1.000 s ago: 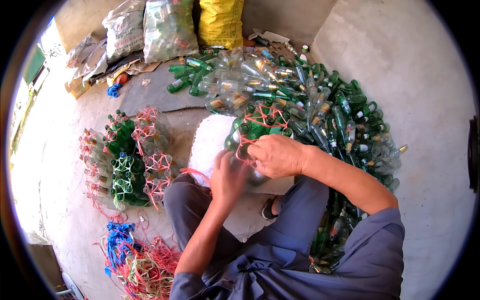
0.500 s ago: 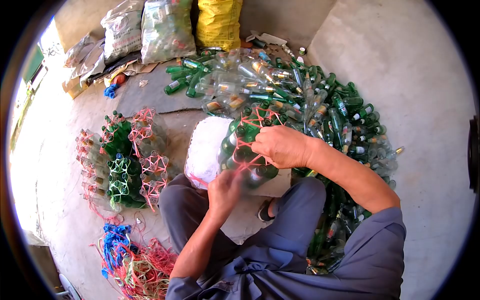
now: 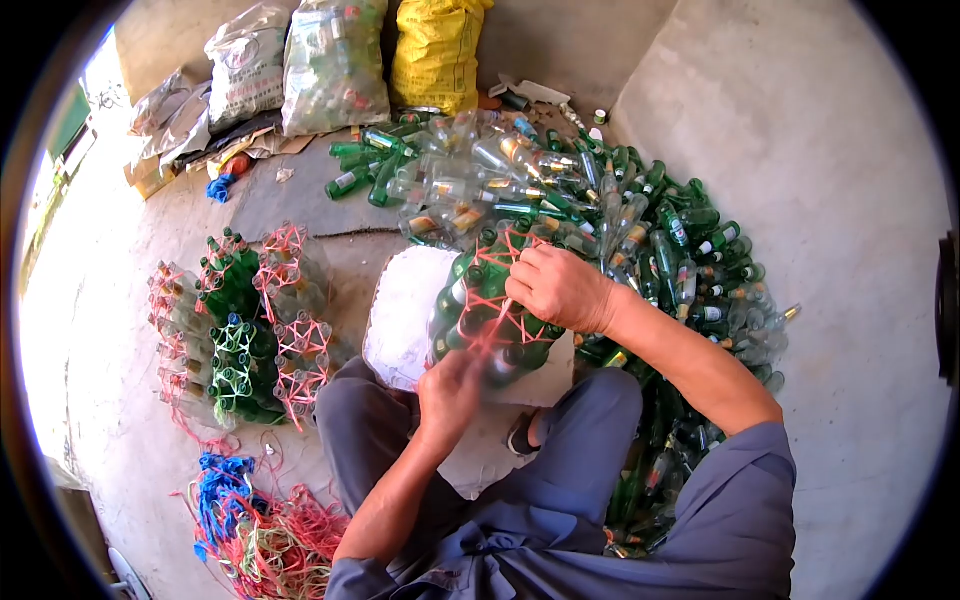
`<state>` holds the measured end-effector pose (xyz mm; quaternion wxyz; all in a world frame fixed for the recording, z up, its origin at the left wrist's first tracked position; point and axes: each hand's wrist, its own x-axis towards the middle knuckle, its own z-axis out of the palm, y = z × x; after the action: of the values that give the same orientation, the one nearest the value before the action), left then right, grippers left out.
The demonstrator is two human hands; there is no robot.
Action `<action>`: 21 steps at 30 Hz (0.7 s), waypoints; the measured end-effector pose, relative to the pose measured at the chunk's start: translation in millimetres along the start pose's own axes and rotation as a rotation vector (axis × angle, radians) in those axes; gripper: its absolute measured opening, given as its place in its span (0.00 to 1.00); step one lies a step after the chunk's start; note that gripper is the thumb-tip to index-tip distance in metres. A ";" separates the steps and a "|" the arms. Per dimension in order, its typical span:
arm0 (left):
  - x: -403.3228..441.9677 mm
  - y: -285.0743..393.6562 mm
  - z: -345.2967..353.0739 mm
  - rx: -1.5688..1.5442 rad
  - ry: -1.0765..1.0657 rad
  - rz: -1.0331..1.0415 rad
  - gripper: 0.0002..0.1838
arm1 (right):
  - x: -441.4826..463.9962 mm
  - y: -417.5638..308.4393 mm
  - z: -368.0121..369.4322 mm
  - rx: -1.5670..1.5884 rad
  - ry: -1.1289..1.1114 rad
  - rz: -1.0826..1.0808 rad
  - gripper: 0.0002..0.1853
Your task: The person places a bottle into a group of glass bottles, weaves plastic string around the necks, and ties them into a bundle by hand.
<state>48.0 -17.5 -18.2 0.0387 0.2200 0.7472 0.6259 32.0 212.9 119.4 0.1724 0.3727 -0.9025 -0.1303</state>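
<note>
A bundle of green bottles (image 3: 470,318) stands on a white block (image 3: 408,318) in front of my knees. Pink string (image 3: 488,300) crosses between the bottle necks. My right hand (image 3: 562,288) is closed over the bundle's right side, fingers pinched at the string. At the front left of the bundle my left hand (image 3: 450,393) is closed, its fingertips blurred by motion, with pink string blurred beside them.
Loose bottles (image 3: 690,260) lie heaped behind and to the right. Tied bottle bundles (image 3: 240,365) stand at the left, with tangled string (image 3: 280,545) below them. Filled sacks (image 3: 335,70) and a yellow sack (image 3: 437,55) line the back.
My left hand has moved down from the string over the bundle to its front left. More of the green bottles shows between my hands. My right hand remains at the string.
</note>
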 end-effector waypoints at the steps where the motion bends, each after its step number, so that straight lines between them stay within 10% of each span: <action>1: -0.3 0.4 0.3 0.009 0.010 0.012 0.05 | 0.5 1.3 2.5 -0.014 0.022 -0.004 0.05; 21: -12.3 1.2 2.1 0.053 -0.010 0.102 0.02 | -42.4 -11.2 21.6 0.422 0.077 0.378 0.06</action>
<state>60.2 -20.1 -20.2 0.0047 0.2621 0.7511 0.6059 58.3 237.9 86.7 0.1462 0.2301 -0.9559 0.1090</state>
